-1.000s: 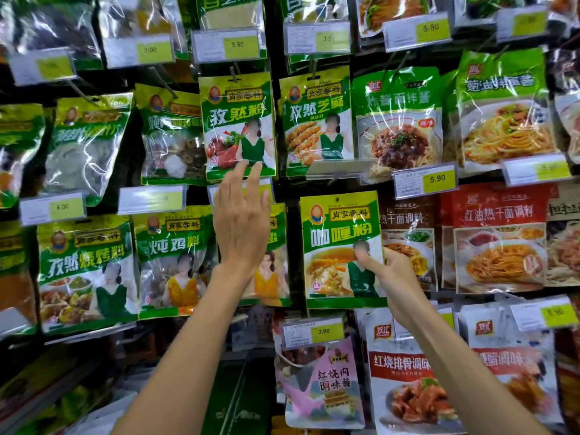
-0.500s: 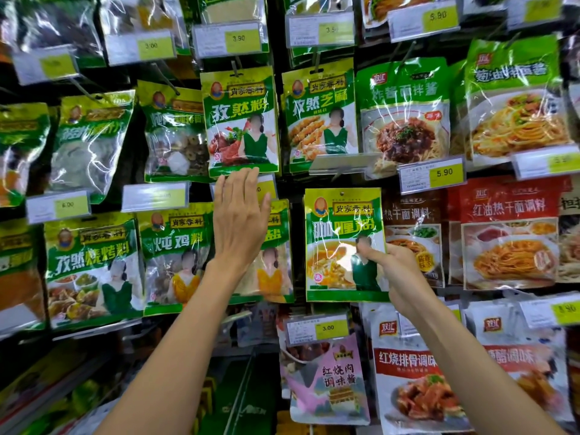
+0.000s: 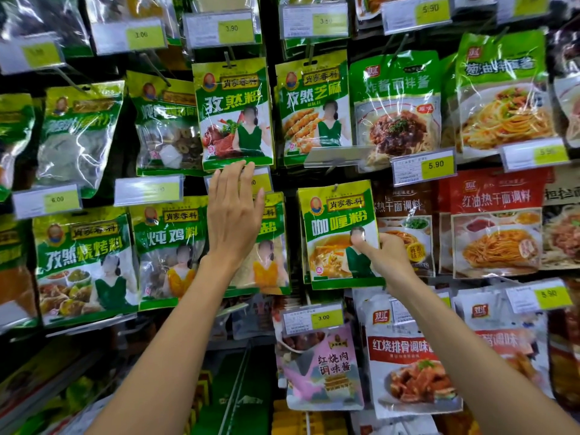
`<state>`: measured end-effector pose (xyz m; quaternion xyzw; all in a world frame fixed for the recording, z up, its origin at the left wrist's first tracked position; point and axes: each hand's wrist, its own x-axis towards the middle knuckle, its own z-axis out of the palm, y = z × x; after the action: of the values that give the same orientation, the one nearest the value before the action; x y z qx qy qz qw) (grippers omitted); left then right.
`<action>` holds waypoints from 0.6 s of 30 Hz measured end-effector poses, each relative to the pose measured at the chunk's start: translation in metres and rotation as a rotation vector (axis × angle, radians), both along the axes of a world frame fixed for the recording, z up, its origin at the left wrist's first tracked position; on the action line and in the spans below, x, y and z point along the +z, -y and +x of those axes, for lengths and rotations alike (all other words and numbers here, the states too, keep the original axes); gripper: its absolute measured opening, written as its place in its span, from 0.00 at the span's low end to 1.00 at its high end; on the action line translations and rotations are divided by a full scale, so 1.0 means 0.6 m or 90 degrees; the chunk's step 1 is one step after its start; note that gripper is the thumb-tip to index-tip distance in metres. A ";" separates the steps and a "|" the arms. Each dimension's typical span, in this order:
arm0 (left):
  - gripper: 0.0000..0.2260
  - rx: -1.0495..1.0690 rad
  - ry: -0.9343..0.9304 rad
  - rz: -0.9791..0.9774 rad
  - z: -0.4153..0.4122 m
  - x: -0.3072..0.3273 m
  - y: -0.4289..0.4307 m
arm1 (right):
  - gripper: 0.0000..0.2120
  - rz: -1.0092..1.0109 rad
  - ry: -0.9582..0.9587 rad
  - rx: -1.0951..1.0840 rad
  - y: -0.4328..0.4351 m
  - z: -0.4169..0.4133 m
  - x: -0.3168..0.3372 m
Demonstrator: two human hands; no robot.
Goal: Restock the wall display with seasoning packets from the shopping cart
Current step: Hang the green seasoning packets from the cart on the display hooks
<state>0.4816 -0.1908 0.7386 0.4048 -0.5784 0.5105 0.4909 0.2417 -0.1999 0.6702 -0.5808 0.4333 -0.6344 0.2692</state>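
Observation:
My right hand (image 3: 387, 257) pinches the lower right part of a green and yellow curry powder packet (image 3: 335, 233), thumb on its front, at a peg in the middle row of the wall display. My left hand (image 3: 233, 215) is raised flat with straight fingers against the display. It covers a price tag (image 3: 262, 182) and part of a green salt packet (image 3: 270, 246), and its fingertips reach the bottom edge of a cumin powder packet (image 3: 233, 114). The shopping cart is out of view.
Rows of hanging packets fill the wall: green seasoning packets (image 3: 84, 262) on the left, red noodle sauce packets (image 3: 496, 221) on the right, white sauce pouches (image 3: 408, 362) below. Yellow price tags (image 3: 423, 166) jut out on pegs. A lower shelf edge (image 3: 235, 387) shows between my arms.
The curry packet in my right hand has shifted slightly up and settled against the display. My left hand has stayed flat on the display. The view has tilted slightly.

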 end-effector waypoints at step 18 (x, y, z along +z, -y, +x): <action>0.13 -0.539 -0.139 0.533 -0.399 -0.395 -0.165 | 0.12 0.100 0.009 -0.333 -0.340 -0.295 -0.360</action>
<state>0.2421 -0.0916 0.5018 0.3484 -0.7872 -0.0447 0.5069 0.0647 0.0039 0.4542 -0.4223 0.6146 -0.6506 0.1434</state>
